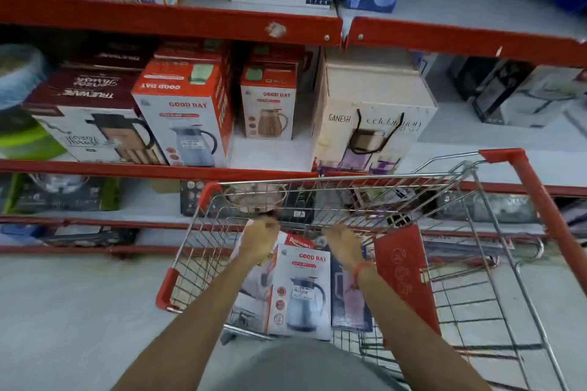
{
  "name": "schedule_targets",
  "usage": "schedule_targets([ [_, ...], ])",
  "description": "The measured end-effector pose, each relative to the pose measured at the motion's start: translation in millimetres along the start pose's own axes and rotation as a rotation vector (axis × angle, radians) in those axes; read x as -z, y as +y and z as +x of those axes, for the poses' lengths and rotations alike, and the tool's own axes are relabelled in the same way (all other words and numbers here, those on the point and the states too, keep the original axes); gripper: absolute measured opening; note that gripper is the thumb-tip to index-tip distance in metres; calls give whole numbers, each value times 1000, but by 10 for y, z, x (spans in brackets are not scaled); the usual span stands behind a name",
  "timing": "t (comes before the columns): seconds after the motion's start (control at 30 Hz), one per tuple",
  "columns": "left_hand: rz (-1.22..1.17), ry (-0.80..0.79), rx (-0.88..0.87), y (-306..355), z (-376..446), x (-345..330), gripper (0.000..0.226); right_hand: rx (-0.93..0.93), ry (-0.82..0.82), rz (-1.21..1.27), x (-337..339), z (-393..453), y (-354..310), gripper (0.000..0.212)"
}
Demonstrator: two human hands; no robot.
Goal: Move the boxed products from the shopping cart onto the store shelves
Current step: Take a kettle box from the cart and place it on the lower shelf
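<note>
Both my hands are down in the cart (495, 232). Left hand (259, 240) is curled closed on the top edge of a white box (251, 289) at 11 o'clock of the jug box (301, 292). Right hand (344, 244) sits at its 1 o'clock, fingers bent down behind it; can't tell if it's gripping anything. Jug box stands upright mid-cart, shelves (158, 170) at 12.

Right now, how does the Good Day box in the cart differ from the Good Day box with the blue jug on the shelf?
The cart box lies down among other boxes in the shopping cart, both hands at its top end; the shelf box stands upright at the shelf's front edge, untouched. The cart box's visible face is mostly white; the shelf box also shows red top and side panels. Both carry Good Day lettering and a bluish jug picture.
</note>
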State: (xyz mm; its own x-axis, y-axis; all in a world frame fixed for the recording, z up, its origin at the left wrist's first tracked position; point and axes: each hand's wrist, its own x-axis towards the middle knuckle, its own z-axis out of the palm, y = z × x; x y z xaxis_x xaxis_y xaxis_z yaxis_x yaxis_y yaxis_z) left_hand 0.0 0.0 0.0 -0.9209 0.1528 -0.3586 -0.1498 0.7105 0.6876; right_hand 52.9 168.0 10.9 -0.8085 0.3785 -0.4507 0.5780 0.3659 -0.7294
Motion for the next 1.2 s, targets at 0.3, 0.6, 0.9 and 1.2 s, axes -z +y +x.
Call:
schedule_targets([
  [0.3, -478, -473, 636, -317, -374, -360, 53, -446, -351, 279, -220, -172, 687, 55],
  [0.6, -318, -194, 194, -144, -146, 46, 29, -213, -189, 313, 27, -96, 19, 32],
  [0.9, -350, 77, -175, 314, 2, 807, 47, 146, -23, 341, 264, 103, -740, 27],
  [1.2, -321, 384, -258, 653, 207, 1329, 43, 297, 34, 509, 246, 308, -1437, 60],
])
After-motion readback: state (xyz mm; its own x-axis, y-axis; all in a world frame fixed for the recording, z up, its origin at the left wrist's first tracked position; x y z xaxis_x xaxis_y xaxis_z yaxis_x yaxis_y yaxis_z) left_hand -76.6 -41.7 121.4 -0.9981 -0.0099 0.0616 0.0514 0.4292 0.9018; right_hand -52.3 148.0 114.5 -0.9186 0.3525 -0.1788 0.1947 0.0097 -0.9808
